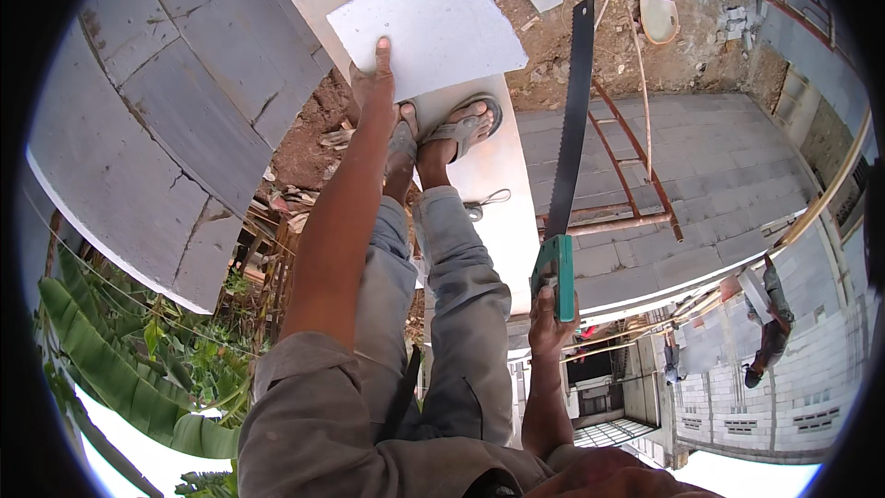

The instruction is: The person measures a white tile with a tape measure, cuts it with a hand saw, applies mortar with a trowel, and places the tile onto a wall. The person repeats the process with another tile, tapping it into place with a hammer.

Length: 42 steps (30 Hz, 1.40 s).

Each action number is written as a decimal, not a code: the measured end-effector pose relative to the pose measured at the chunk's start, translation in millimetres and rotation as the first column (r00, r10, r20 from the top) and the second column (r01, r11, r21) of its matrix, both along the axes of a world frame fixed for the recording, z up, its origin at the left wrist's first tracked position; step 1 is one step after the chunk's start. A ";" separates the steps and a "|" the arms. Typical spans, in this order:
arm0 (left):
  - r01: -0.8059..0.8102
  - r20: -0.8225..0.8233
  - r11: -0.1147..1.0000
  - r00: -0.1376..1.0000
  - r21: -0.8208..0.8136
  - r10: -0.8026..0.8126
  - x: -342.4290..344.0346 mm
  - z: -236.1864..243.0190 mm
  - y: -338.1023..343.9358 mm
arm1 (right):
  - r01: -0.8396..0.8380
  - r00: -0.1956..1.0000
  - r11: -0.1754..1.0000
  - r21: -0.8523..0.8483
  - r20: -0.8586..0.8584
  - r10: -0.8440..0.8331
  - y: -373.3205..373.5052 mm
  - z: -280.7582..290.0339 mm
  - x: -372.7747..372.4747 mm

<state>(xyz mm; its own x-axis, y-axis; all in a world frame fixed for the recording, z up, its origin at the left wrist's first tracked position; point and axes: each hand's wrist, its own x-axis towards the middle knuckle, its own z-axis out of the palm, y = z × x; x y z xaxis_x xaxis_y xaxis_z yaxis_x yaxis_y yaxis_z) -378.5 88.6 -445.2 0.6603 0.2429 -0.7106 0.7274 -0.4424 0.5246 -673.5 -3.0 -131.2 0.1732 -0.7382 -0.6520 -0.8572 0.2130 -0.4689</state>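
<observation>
My left hand (373, 78) grips the near edge of a flat white lightweight block (429, 28), its thumb on the upper face and its other fingers mostly hidden. Off to the right, my right hand (551, 323) is closed round the green handle (566, 277) of a hand saw. The saw's long dark blade (573, 120) points away from me, its toothed edge on the left, apart from the block. My sandalled feet (466, 129) stand on a pale narrow ledge (507, 212), just below the block.
Grey block walls (194, 83) rise at the left. A small looped object (489, 203) lies on the ledge. Rubble and a pale basin (658, 20) lie on the dirt far below. Rusty metal frames (636, 166) stand at the right, and another person (772, 332) is in the distance.
</observation>
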 end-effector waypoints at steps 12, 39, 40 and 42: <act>0.449 0.148 0.839 0.849 0.306 -0.508 43.6 -14.0 -55.6 | -0.346 0.920 0.932 -0.110 0.156 0.360 -112.9 -2.6 133.9; 0.633 0.312 0.296 0.090 0.715 -0.946 120.8 0.5 -133.0 | -0.374 0.888 0.913 -0.163 0.220 0.403 -111.1 -33.3 137.7; 0.662 0.481 0.400 0.068 0.634 -0.874 121.3 -1.9 -146.7 | -0.363 0.902 0.924 -0.120 0.204 0.381 -111.3 -34.2 138.6; 0.706 0.349 0.381 0.199 0.597 -0.916 121.7 -1.5 -171.1 | -0.340 0.927 0.940 -0.027 0.157 0.340 -112.2 -31.0 142.1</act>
<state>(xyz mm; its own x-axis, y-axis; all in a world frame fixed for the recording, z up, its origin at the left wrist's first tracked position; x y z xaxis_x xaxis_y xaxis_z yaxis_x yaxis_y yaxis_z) -256.8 -82.6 -446.8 0.7860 -0.6027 -0.1377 -0.5241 -0.7677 0.3686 -531.3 -115.2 -162.2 0.5137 -0.6165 -0.5968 -0.7938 -0.0776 -0.6032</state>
